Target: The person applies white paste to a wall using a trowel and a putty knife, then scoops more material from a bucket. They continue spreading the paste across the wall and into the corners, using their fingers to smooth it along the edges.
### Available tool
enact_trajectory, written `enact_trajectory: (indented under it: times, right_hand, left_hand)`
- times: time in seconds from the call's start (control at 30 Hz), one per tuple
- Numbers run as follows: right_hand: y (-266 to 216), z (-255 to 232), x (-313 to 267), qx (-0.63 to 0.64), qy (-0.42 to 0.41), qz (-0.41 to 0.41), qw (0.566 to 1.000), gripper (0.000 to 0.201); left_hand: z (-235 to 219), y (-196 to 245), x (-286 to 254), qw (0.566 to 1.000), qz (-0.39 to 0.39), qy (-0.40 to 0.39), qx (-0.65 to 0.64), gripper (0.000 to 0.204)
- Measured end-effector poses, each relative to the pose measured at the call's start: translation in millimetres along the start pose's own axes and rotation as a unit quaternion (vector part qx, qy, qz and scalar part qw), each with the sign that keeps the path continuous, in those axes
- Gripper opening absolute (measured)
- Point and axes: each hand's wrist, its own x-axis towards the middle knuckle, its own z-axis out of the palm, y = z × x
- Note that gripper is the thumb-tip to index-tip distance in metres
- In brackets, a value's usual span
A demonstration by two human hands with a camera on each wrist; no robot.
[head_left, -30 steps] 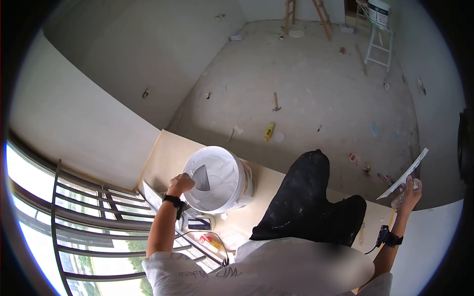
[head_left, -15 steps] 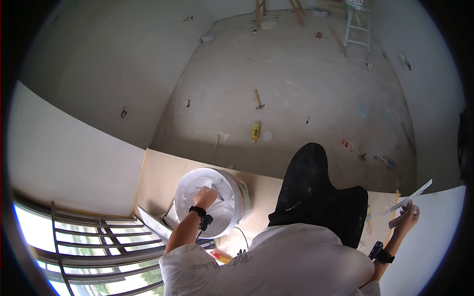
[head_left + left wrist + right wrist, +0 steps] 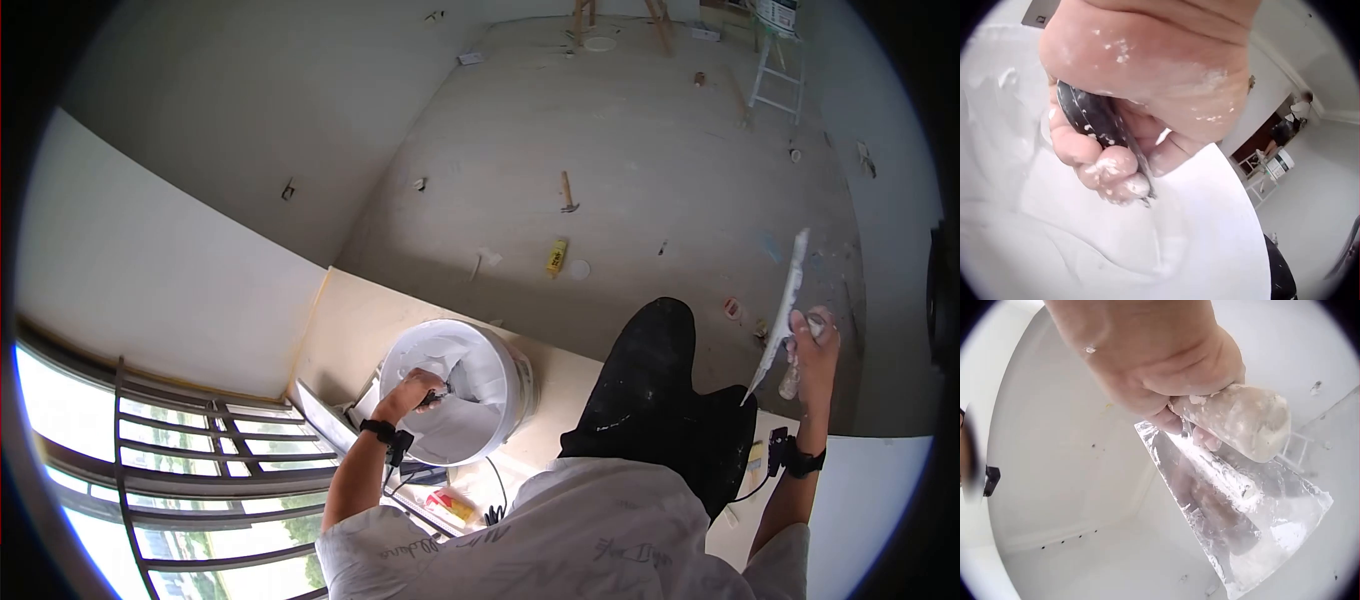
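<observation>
My left hand [image 3: 408, 395] grips the black handle [image 3: 1091, 115] of a putty knife over the mouth of a white bucket [image 3: 522, 390]. The knife's blade is mostly hidden in this moment. Smooth white putty [image 3: 1041, 244] lies below the fingers in the left wrist view, and flecks of it stick to the skin. Out to the right, my right hand [image 3: 818, 350] holds a plastering trowel [image 3: 782, 315] by its putty-smeared handle [image 3: 1241, 422]. The trowel's shiny metal plate [image 3: 1229, 512] carries white streaks and stands steeply tilted in the head view.
The bucket stands on a pale board [image 3: 560, 350] beside a barred window [image 3: 220, 450]. A yellow-and-red packet [image 3: 450, 507] lies near it. On the floor are a hammer [image 3: 567, 192] and a yellow bottle [image 3: 556, 258]; a stepladder [image 3: 778, 85] bears another bucket. Another person [image 3: 1291, 122] appears far off.
My left hand has carried the putty knife from the bucket's left rim in over the putty. My right hand has swung the trowel, which dipped flatter, then rose steeper.
</observation>
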Motion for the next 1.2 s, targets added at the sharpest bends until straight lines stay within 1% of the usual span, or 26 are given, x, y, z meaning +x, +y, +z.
enact_trajectory:
  times: [0.07, 0.1, 0.13, 0.2, 0.23, 0.27, 0.3, 0.33, 0.37, 0.4, 0.43, 0.47, 0.53, 0.57, 0.6, 0.63, 0.67, 0.7, 0.73, 0.8, 0.93, 0.97, 1.07, 1.13, 1.17, 1.2]
  right_hand:
    - [-6, 25, 4, -0.031, -0.140, -0.084, 0.986, 0.035]
    - [-14, 41, 2, -0.012, -0.185, -0.131, 0.974, 0.039]
    - [-30, 59, -3, 0.006, -0.230, -0.178, 0.957, 0.044]
    - [-70, 83, -22, 0.145, -0.301, -0.127, 0.934, 0.047]
    - [-83, 93, -28, 0.214, -0.333, -0.124, 0.910, 0.050]
    - [-91, 107, -34, 0.287, -0.342, -0.097, 0.889, 0.046]
    - [-87, 127, -37, 0.180, -0.267, -0.178, 0.930, 0.043]
    - [-78, 153, -39, 0.069, -0.181, -0.252, 0.948, 0.040]
    - [-70, 185, -50, 0.279, -0.228, -0.114, 0.926, 0.034]
    - [-56, 214, -63, 0.471, -0.263, 0.028, 0.842, 0.030]
    - [-39, 233, -70, 0.501, -0.343, 0.137, 0.783, 0.026]
    - [-22, 249, -78, 0.519, -0.416, 0.243, 0.706, 0.023]
    - [-5, 285, -105, 0.549, -0.490, 0.378, 0.562, 0.021]
    - [11, 304, -119, 0.573, -0.514, 0.400, 0.498, 0.023]
    - [26, 323, -133, 0.588, -0.537, 0.423, 0.433, 0.025]
    - [32, 329, -143, 0.595, -0.545, 0.440, 0.394, 0.026]
    - [30, 333, -148, 0.601, -0.552, 0.442, 0.373, 0.026]
    - [29, 330, -151, 0.604, -0.557, 0.440, 0.362, 0.027]
    - [32, 323, -150, 0.615, -0.555, 0.429, 0.360, 0.028]
    - [30, 303, -145, 0.626, -0.559, 0.404, 0.364, 0.029]
    - [24, 250, -122, 0.662, -0.552, 0.317, 0.395, 0.033]
    - [22, 234, -117, 0.674, -0.547, 0.289, 0.404, 0.034]
    - [7, 186, -104, 0.711, -0.519, 0.177, 0.440, 0.037]
    - [-8, 146, -99, 0.734, -0.489, 0.082, 0.464, 0.039]
    - [-12, 122, -97, 0.742, -0.468, 0.030, 0.478, 0.040]
    - [-15, 101, -98, 0.748, -0.444, -0.018, 0.493, 0.041]
  left_hand:
    - [-15, 9, -18, 0.972, -0.124, 0.019, -0.196, 0.011]
    - [-19, 11, -28, 0.973, -0.098, 0.044, -0.202, 0.017]
    - [-20, 16, -36, 0.974, -0.099, 0.049, -0.199, 0.017]
    - [-32, 49, -54, 0.891, -0.219, 0.170, -0.358, 0.024]
    - [-35, 75, -58, 0.854, -0.257, 0.234, -0.388, 0.028]
    - [-35, 80, -65, 0.847, -0.236, 0.269, -0.394, 0.028]
    - [-35, 91, -69, 0.847, -0.223, 0.310, -0.369, 0.027]
    - [-34, 104, -71, 0.847, -0.207, 0.350, -0.343, 0.027]
    - [-33, 118, -70, 0.832, -0.182, 0.388, -0.351, 0.026]
    - [-31, 132, -68, 0.819, -0.164, 0.425, -0.349, 0.025]
    - [-28, 142, -65, 0.815, -0.147, 0.452, -0.331, 0.026]
    - [-26, 152, -61, 0.811, -0.130, 0.476, -0.314, 0.027]
    - [-29, 182, -52, 0.815, -0.111, 0.488, -0.292, 0.020]
    - [-30, 194, -46, 0.816, -0.108, 0.494, -0.279, 0.017]
    - [-20, 182, -43, 0.837, -0.081, 0.504, -0.198, 0.016]
    - [-23, 194, -37, 0.853, -0.080, 0.500, -0.122, 0.017]
    - [-24, 208, -30, 0.864, -0.076, 0.495, -0.047, 0.019]
    - [-18, 212, -20, 0.857, -0.033, 0.514, -0.001, 0.030]
    - [-11, 224, -6, 0.870, -0.010, 0.491, 0.039, 0.041]
    - [-5, 225, -1, 0.883, -0.024, 0.458, 0.104, 0.047]
    - [-19, 227, 18, 0.890, 0.031, 0.430, 0.150, 0.047]
    - [-24, 228, 23, 0.887, 0.064, 0.425, 0.170, 0.047]
    - [-44, 225, 41, 0.884, 0.137, 0.405, 0.188, 0.046]
    - [-63, 226, 55, 0.881, 0.167, 0.360, 0.257, 0.043]
    - [-67, 222, 67, 0.897, 0.182, 0.316, 0.249, 0.040]
    - [-65, 225, 75, 0.925, 0.190, 0.309, 0.117, 0.036]
